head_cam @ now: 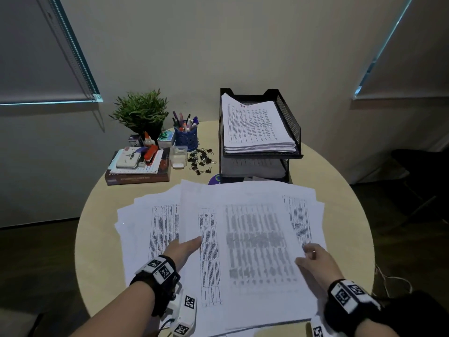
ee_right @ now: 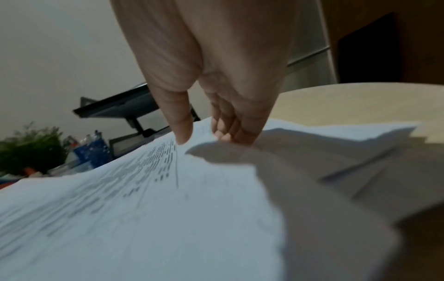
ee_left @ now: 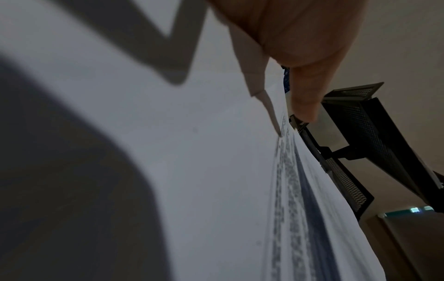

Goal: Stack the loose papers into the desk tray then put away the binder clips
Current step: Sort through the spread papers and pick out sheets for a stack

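Observation:
Loose printed papers (head_cam: pixel 255 239) lie fanned over the near half of the round table (head_cam: pixel 340 190). My left hand (head_cam: pixel 185 248) holds the left edge of the top sheets, thumb (ee_left: pixel 305 98) on top and fingers hidden beneath. My right hand (head_cam: pixel 313 257) pinches their right edge, thumb (ee_right: pixel 182 131) above and curled fingers (ee_right: pixel 230 133) at the rim. A black mesh two-tier desk tray (head_cam: pixel 291 127) stands at the back right, with a paper stack (head_cam: pixel 255 125) in its top tier. Several black binder clips (head_cam: pixel 201 160) lie scattered left of the tray.
A small clear plastic box (head_cam: pixel 178 156) sits beside the clips. Behind it stand a blue pen cup (head_cam: pixel 185 138) and a potted plant (head_cam: pixel 142 111). A pile of books with an orange stapler (head_cam: pixel 150 154) on top occupies the back left.

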A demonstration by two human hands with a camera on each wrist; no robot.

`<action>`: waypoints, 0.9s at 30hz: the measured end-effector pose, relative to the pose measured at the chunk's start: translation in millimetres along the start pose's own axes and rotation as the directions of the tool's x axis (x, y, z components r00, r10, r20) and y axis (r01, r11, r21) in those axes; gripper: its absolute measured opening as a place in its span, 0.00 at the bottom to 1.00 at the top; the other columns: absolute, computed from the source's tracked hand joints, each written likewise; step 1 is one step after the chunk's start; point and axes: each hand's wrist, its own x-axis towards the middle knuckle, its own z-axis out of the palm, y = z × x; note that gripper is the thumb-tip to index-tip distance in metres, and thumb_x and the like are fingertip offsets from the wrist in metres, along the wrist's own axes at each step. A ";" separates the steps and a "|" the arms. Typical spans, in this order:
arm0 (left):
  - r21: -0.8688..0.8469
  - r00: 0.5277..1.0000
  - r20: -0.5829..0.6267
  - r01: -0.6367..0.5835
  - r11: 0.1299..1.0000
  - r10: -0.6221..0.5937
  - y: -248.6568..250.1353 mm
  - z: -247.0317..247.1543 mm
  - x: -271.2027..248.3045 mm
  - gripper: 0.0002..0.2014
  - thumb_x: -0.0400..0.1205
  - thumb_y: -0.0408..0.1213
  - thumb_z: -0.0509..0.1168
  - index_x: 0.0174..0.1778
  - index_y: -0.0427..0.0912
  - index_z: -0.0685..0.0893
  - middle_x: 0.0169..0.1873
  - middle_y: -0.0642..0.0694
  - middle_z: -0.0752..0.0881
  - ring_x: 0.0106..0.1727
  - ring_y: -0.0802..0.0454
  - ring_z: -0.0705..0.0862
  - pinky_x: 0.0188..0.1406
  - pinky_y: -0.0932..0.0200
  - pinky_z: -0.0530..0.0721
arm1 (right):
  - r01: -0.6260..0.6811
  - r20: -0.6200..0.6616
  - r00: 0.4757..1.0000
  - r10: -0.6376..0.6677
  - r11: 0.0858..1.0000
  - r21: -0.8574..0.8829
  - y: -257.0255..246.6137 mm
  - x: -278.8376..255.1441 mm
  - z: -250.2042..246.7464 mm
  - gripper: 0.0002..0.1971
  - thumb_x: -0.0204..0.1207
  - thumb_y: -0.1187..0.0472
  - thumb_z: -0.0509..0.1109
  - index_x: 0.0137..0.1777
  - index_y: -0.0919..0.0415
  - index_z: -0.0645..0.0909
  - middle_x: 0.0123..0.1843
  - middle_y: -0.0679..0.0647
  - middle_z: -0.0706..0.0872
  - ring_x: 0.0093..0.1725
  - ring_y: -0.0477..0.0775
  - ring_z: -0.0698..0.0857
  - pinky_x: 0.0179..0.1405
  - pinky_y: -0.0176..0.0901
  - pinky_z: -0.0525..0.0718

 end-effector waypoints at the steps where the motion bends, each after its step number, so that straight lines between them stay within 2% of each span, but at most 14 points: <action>1: 0.004 0.999 0.004 0.033 0.999 -0.033 1.2 -0.2 0.9 0.60 0.65 0.55 0.79 0.81 0.32 0.49 0.77 0.35 0.67 0.77 0.39 0.67 0.75 0.46 0.65 | -0.005 0.027 1.000 0.005 1.000 -0.001 -4.7 -2.5 5.8 0.20 0.71 0.65 0.76 0.61 0.62 0.77 0.48 0.55 0.82 0.54 0.58 0.81 0.55 0.45 0.75; 4: 0.064 0.999 -0.033 0.025 0.998 -0.023 -10.9 0.3 22.5 0.56 0.64 0.57 0.78 0.80 0.36 0.58 0.75 0.37 0.70 0.75 0.38 0.70 0.71 0.44 0.71 | 0.035 0.106 0.994 -0.030 0.999 -0.041 -22.7 -12.2 23.2 0.16 0.72 0.65 0.74 0.57 0.60 0.75 0.48 0.54 0.81 0.50 0.54 0.80 0.46 0.41 0.77; 6: 0.177 0.998 0.062 -0.025 0.984 0.014 -15.7 5.2 19.7 0.56 0.55 0.61 0.81 0.76 0.38 0.67 0.69 0.40 0.78 0.68 0.42 0.78 0.69 0.46 0.75 | 0.081 0.145 0.987 -0.072 0.995 -0.055 -33.3 -19.4 35.8 0.12 0.73 0.66 0.73 0.54 0.59 0.76 0.50 0.55 0.84 0.47 0.53 0.82 0.40 0.37 0.77; 7: 0.197 0.997 0.073 -0.039 0.980 0.025 -19.5 6.3 25.2 0.50 0.57 0.56 0.82 0.71 0.36 0.72 0.63 0.42 0.83 0.64 0.44 0.81 0.67 0.49 0.77 | 0.079 0.169 0.983 -0.072 0.996 -0.034 -36.4 -22.4 40.7 0.12 0.73 0.67 0.72 0.54 0.61 0.78 0.50 0.56 0.85 0.46 0.52 0.83 0.38 0.37 0.77; 9: 0.206 0.994 0.086 -0.081 0.975 0.065 -15.5 7.4 16.6 0.27 0.70 0.39 0.78 0.61 0.32 0.78 0.51 0.44 0.86 0.56 0.47 0.82 0.58 0.59 0.76 | -0.006 0.210 0.977 -0.022 0.991 0.132 -42.3 -29.4 45.1 0.11 0.74 0.71 0.71 0.55 0.67 0.78 0.46 0.59 0.84 0.41 0.52 0.82 0.34 0.34 0.79; 13: 0.129 0.978 0.171 -0.146 0.981 0.123 7.5 1.7 -10.0 0.19 0.77 0.31 0.70 0.64 0.38 0.77 0.48 0.49 0.83 0.60 0.50 0.80 0.59 0.57 0.72 | -0.117 0.216 0.976 0.005 0.853 0.508 -44.8 -31.4 34.8 0.15 0.75 0.75 0.70 0.61 0.71 0.77 0.50 0.64 0.77 0.42 0.51 0.80 0.28 0.24 0.82; 15: 0.064 0.974 0.179 -0.155 0.986 0.142 14.4 -5.6 -11.2 0.21 0.75 0.37 0.74 0.61 0.46 0.74 0.53 0.56 0.79 0.64 0.53 0.76 0.64 0.54 0.70 | -0.161 0.267 0.963 -0.023 0.746 0.646 -44.7 -30.1 33.1 0.21 0.72 0.75 0.73 0.65 0.69 0.76 0.55 0.68 0.82 0.50 0.51 0.84 0.36 0.29 0.85; 16: 0.055 0.969 0.198 -0.160 0.986 0.146 18.2 -7.4 -10.0 0.29 0.69 0.44 0.79 0.62 0.42 0.74 0.57 0.55 0.79 0.67 0.50 0.76 0.70 0.50 0.69 | -0.174 0.307 0.950 -0.058 0.717 0.675 -48.5 -33.0 31.9 0.23 0.70 0.72 0.76 0.66 0.66 0.77 0.57 0.63 0.86 0.54 0.51 0.86 0.44 0.34 0.86; 18: 0.055 0.946 0.227 -0.249 0.967 0.231 26.6 -7.0 -7.0 0.42 0.52 0.53 0.83 0.60 0.42 0.79 0.60 0.47 0.85 0.65 0.45 0.80 0.73 0.40 0.71 | -0.177 0.364 0.925 -0.107 0.726 0.664 -57.4 -36.2 29.6 0.29 0.62 0.61 0.83 0.64 0.62 0.80 0.57 0.58 0.89 0.58 0.54 0.86 0.59 0.49 0.82; 19: 0.035 0.936 0.224 -0.285 0.958 0.270 34.0 -5.1 -6.8 0.38 0.49 0.50 0.82 0.55 0.41 0.82 0.55 0.44 0.87 0.61 0.43 0.83 0.71 0.38 0.74 | -0.151 0.358 0.925 -0.127 0.742 0.653 -64.6 -36.1 27.0 0.34 0.55 0.55 0.86 0.62 0.63 0.82 0.55 0.60 0.90 0.57 0.57 0.87 0.60 0.52 0.81; 21: 0.013 0.914 0.193 -0.365 0.931 0.356 56.9 0.1 -19.2 0.31 0.49 0.45 0.78 0.47 0.37 0.84 0.46 0.39 0.88 0.53 0.39 0.86 0.66 0.38 0.79 | -0.025 0.260 0.948 -0.184 0.770 0.638 -88.2 -38.3 18.3 0.37 0.49 0.51 0.88 0.58 0.66 0.83 0.50 0.62 0.91 0.51 0.60 0.90 0.53 0.52 0.85; 23: -0.055 0.865 0.182 -0.466 0.883 0.467 84.0 3.2 -33.4 0.27 0.55 0.40 0.79 0.48 0.34 0.83 0.43 0.37 0.88 0.49 0.40 0.88 0.58 0.41 0.85 | 0.158 0.085 0.961 -0.264 0.772 0.616 -116.0 -41.4 5.7 0.23 0.59 0.57 0.85 0.51 0.66 0.84 0.42 0.59 0.92 0.43 0.57 0.91 0.38 0.44 0.87; 25: -0.205 0.814 0.177 -0.519 0.830 0.553 108.9 4.6 -40.8 0.15 0.66 0.26 0.77 0.47 0.32 0.82 0.40 0.39 0.87 0.40 0.49 0.90 0.47 0.53 0.89 | 0.342 -0.090 0.927 -0.363 0.725 0.598 -143.6 -47.7 -8.1 0.07 0.67 0.64 0.80 0.38 0.59 0.84 0.34 0.49 0.90 0.33 0.47 0.89 0.30 0.32 0.84; 27: -0.236 0.770 0.137 -0.585 0.776 0.623 130.7 2.8 -47.2 0.19 0.67 0.28 0.77 0.52 0.30 0.82 0.43 0.42 0.87 0.42 0.54 0.90 0.47 0.58 0.88 | 0.461 -0.175 0.872 -0.457 0.646 0.609 -160.6 -49.9 -18.9 0.08 0.68 0.66 0.79 0.33 0.56 0.83 0.28 0.46 0.89 0.28 0.42 0.87 0.32 0.32 0.84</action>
